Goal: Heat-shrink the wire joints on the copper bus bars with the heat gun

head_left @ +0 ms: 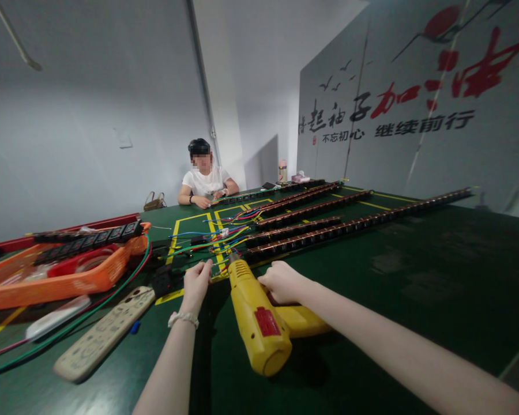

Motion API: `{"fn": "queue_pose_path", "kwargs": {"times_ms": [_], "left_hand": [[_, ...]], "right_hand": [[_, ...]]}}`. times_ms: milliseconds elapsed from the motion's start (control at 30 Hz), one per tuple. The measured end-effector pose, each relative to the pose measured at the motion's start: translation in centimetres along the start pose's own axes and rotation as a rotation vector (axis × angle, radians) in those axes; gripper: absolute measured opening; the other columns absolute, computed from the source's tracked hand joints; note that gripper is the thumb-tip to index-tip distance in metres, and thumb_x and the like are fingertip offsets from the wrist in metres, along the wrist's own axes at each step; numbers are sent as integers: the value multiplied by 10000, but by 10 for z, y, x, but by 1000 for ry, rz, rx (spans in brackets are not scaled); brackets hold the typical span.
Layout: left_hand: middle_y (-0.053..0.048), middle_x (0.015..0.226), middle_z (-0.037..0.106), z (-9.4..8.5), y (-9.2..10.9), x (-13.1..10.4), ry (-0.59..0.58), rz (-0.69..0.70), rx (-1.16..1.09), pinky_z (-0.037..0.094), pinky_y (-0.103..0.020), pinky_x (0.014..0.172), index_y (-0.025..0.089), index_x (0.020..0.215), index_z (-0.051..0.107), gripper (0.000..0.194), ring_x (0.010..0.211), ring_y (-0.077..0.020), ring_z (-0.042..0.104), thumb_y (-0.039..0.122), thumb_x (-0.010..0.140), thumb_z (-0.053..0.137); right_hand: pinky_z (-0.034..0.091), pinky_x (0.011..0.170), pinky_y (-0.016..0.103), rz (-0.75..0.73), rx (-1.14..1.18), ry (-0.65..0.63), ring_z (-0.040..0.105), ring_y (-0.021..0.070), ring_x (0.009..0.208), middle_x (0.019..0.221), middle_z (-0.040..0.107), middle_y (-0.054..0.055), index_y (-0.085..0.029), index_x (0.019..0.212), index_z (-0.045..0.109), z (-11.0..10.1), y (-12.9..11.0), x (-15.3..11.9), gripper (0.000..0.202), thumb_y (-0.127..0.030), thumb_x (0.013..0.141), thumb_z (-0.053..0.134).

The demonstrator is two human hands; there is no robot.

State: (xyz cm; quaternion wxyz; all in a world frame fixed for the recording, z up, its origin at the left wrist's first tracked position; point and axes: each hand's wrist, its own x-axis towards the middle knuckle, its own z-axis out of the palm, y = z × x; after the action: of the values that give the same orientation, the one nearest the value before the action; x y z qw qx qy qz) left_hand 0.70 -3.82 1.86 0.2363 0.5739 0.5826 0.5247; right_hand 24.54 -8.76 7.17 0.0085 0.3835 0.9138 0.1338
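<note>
A yellow heat gun (259, 317) with a red label lies in front of me, its nozzle pointing away toward a bundle of coloured wires (225, 242). Left of the nozzle, my left hand (198, 282) is closed in a pinch on a thin wire. My right hand (283, 281) is closed in a fist just right of the gun's body, beyond its handle; what the fingers hold is hidden. Past both hands, several long black strips with copper-coloured edges (328, 231) run off to the right, with wires at their near ends.
An orange basket (86, 279) holding black socket strips (99, 239) stands at the left. Nearer lie a beige power strip (106, 334), a white object (58, 318) and a green wire (108, 300). Across the green table (393, 323) sits a person (205, 178), hands on a strip.
</note>
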Motion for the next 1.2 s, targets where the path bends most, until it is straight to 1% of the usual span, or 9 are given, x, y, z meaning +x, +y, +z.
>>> {"fn": "queue_pose_path", "kwargs": {"times_ms": [167, 400, 567, 733, 867, 1033, 1200], "left_hand": [[41, 393, 444, 1, -3, 3, -4, 0, 9, 314, -215, 495, 172, 494, 463, 420, 445, -105, 432, 505, 749, 486], [39, 393, 450, 1, -4, 2, -1, -4, -11, 318, -212, 486, 172, 507, 473, 421, 443, -106, 431, 519, 745, 487], [34, 397, 456, 0, -4, 1, 18, 16, 9, 311, -210, 483, 168, 496, 483, 423, 441, -101, 424, 510, 746, 491], [40, 422, 422, 1, -5, 2, 24, 13, 8, 294, -206, 471, 167, 489, 470, 432, 455, -95, 396, 518, 738, 489], [43, 463, 401, 0, -6, 3, 26, 18, 13, 273, -205, 469, 157, 519, 506, 423, 483, -92, 372, 527, 722, 506], [45, 479, 393, 0, -7, 4, 20, 6, 12, 259, -205, 477, 148, 550, 534, 430, 500, -91, 352, 541, 722, 505], [43, 495, 406, -1, -3, 3, 21, 21, 10, 272, -205, 491, 151, 539, 526, 420, 514, -93, 357, 531, 718, 511]], "right_hand": [[368, 633, 322, 27, -18, -17, 634, 237, 685, 741, 685, 92, -175, 771, 649, 0, 9, -8, 159, -262, 723, 524], [356, 690, 340, 4, -38, -31, 632, 227, 689, 733, 684, 95, -159, 805, 647, -4, 6, -9, 175, -253, 714, 531], [354, 681, 343, -27, -44, -43, 631, 228, 676, 716, 683, 94, -162, 761, 654, -5, 0, -2, 164, -264, 706, 538], [359, 698, 345, -97, -36, -37, 636, 236, 712, 738, 687, 111, -143, 803, 667, -8, -17, 13, 215, -291, 696, 553], [364, 694, 335, -146, -17, -45, 639, 231, 724, 734, 690, 104, -139, 822, 671, -11, -27, 23, 232, -290, 678, 570], [358, 677, 339, -177, -7, -12, 640, 231, 705, 716, 686, 106, -135, 836, 665, -7, -27, 25, 251, -290, 670, 558], [354, 664, 340, -186, -23, 31, 640, 227, 693, 701, 685, 94, -145, 831, 652, -1, -25, 24, 233, -279, 699, 514]]}}
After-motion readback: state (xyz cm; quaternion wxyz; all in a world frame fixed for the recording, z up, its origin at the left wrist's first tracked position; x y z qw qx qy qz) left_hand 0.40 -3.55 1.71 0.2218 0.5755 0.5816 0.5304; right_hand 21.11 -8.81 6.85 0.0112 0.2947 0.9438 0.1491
